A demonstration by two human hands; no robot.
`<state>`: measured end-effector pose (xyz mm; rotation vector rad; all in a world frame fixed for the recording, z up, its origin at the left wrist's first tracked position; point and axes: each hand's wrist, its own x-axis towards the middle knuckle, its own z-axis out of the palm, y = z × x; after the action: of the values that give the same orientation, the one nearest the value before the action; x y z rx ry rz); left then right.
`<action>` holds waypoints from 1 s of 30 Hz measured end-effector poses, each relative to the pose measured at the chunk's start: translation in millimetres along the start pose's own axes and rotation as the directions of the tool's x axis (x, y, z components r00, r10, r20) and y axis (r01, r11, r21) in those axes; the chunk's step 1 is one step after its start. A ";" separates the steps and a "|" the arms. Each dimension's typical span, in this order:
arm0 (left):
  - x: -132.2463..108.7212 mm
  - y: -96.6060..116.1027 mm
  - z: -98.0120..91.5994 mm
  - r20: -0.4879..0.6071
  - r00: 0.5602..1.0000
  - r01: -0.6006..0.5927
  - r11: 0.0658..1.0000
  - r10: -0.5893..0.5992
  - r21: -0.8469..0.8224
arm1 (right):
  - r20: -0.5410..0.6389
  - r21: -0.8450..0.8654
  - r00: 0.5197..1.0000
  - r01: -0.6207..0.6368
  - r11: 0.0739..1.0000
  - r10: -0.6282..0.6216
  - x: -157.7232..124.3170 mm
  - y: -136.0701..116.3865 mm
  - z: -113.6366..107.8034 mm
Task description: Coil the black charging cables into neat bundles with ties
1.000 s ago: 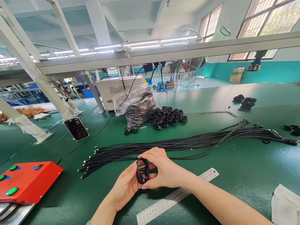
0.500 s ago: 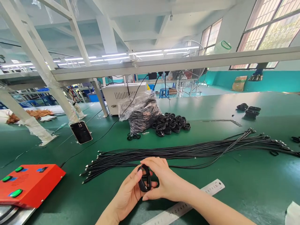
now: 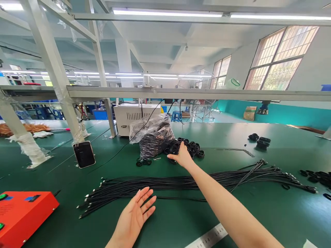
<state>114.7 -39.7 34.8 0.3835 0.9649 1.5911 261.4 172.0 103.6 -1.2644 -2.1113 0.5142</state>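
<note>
My right hand point(image 3: 183, 157) is stretched out over a pile of black coiled cables point(image 3: 193, 148). Its thumb and fingers are spread apart, with one coiled cable point(image 3: 174, 148) right beside them. Whether the fingertips touch that coil cannot be made out. Palm up and empty, my left hand point(image 3: 136, 213) is open above the green table, just in front of a long bundle of straight black cables point(image 3: 160, 182) with metal plugs at both ends. A steel ruler point(image 3: 210, 237) lies partly under my right forearm.
A clear plastic bag of black cables point(image 3: 156, 139) stands left of the pile, with small black scissors point(image 3: 143, 162) before it. A phone point(image 3: 84, 154) leans on a post. A red box point(image 3: 26, 217) sits at left, more black coils point(image 3: 319, 178) at right.
The coiled cable that both hands held has left my left hand, which is now open. My right hand has gone forward to the pile. The view has tilted up.
</note>
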 end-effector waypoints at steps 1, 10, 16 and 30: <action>2.1 -0.2 -2.2 -0.023 0.999 -0.026 1.000 0.025 -0.006 | -0.010 -0.033 1.000 -0.001 0.999 0.001 1.4 -3.5 2.4; 12.4 1.9 -9.8 -0.185 0.948 -0.255 0.966 0.257 0.035 | 0.250 -0.202 0.948 0.251 0.947 -0.198 -113.9 -11.8 45.4; 6.9 3.4 -4.5 0.082 0.837 -0.456 0.608 0.540 0.649 | 0.292 -0.212 0.913 0.354 0.911 -0.287 -121.3 -10.9 17.6; 0.6 79.0 -20.3 0.028 0.668 -0.397 0.325 0.744 0.858 | -0.087 -0.164 0.887 0.437 0.885 -0.454 -110.2 -22.6 -47.4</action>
<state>48.3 -45.2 81.9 1.2535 2.0829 1.7895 317.7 64.7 118.2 -0.8082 -2.2652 0.0834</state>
